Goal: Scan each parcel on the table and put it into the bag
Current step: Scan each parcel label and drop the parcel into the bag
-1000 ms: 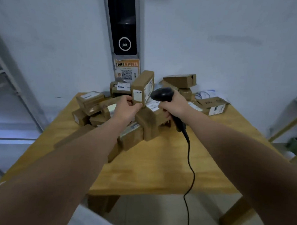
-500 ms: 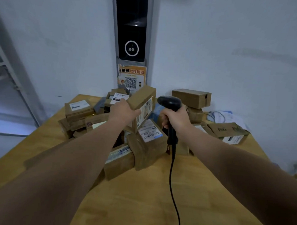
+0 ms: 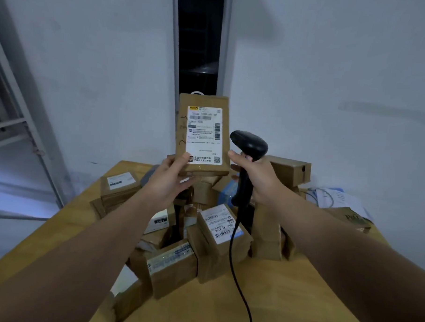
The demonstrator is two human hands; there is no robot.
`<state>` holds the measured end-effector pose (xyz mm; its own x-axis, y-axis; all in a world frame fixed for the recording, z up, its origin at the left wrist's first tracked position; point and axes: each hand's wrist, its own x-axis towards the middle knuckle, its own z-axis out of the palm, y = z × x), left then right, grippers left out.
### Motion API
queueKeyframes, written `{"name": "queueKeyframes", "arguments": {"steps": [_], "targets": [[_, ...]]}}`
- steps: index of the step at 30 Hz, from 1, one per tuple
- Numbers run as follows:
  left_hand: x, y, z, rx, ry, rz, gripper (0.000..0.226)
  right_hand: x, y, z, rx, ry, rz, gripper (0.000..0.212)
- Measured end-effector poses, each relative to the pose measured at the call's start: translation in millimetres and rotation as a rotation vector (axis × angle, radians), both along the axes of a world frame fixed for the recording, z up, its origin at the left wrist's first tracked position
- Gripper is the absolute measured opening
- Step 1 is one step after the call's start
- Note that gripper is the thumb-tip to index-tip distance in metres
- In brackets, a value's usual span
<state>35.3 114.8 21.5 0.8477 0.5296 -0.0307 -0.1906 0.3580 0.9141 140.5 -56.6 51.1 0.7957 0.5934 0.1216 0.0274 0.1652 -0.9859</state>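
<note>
Wooden table (image 3: 286,298) heaped with parcels (image 3: 217,239) meets a white wall (image 3: 332,68).

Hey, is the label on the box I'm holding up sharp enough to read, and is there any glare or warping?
Head view: dim, bluish light; the label on the held parcel is soft, barcode visible, small print unreadable; no glare on it. Head view: wide-angle warping stretches the left forearm.

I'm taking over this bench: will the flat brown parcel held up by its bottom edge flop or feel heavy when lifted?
Probably stiff: the parcel stands upright, gripped by the left hand at its lower edge, without sagging. Likely light for its size, as one hand's thumb and fingers carry it. Glossy tape there may make it slippery.
</note>
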Motion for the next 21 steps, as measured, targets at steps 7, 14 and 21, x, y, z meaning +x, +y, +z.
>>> {"name": "queueKeyframes", "arguments": {"steps": [7,14,21], "targets": [[-20,15,-10,0.273,0.198,-0.092,0.035,-7,-7,-15,-0.023,-0.093,0.01,0.024],[-35,8,-24,0.161,0.161,-0.137,0.026,-21,-11,-24,-0.087,-0.098,0.058,0.029],[-43,20,-45,0.342,0.217,0.128,0.035,-57,1,-33,-0.278,-0.33,-0.187,0.02]]}}
